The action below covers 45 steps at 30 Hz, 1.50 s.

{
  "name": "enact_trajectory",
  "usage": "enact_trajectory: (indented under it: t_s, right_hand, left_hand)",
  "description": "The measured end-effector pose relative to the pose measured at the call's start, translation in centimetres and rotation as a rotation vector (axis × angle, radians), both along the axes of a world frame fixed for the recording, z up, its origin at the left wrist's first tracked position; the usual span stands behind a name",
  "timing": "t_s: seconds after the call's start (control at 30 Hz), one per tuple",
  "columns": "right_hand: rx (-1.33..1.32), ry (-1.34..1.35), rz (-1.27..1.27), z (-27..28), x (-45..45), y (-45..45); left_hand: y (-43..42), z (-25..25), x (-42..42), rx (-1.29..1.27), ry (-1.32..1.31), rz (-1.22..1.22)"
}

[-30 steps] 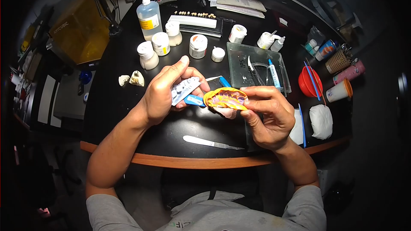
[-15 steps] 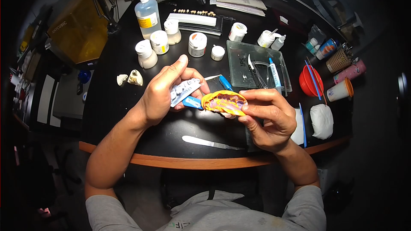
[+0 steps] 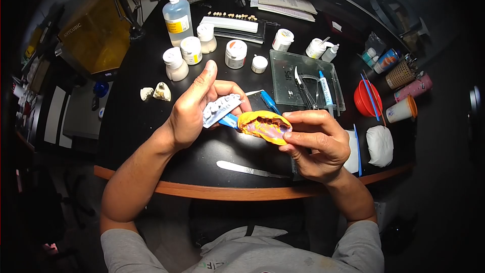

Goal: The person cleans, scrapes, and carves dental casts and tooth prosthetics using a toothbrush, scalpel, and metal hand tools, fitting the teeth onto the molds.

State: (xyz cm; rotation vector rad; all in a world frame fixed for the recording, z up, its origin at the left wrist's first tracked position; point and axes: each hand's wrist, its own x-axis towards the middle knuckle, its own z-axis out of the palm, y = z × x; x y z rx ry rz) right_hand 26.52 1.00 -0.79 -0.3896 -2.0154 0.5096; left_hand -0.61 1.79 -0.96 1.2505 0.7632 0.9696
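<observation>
My left hand is closed around a pale grey dental cast, its row of teeth facing up. In my right hand is a dental impression of yellow and purplish material, pinched at its right end between thumb and fingers. Its hollow tooth imprints face me. A blue tray handle sticks out of its left end, close to the cast; whether my left fingers touch this handle I cannot tell. Below both hands a scalpel lies on the black table.
Several white-lidded jars and a clear bottle stand behind my hands. A glass plate carries tweezers and a firing paste syringe. At right are a red bowl and a white cloth. Cast pieces lie left.
The impression has tilted a little in my right hand, so its hollow shows from a slightly different angle. The whole view has shifted slightly. Both hands keep their holds.
</observation>
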Motion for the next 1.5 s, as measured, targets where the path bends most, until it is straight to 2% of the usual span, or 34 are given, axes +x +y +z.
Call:
enact_trajectory:
  t_s: [1.5]
  right_hand:
    - [0.059,-0.025,-0.02,0.4,0.1,-0.5]
  left_hand:
    - [-0.1,-0.5,0.6,-0.061,-0.061,-0.095]
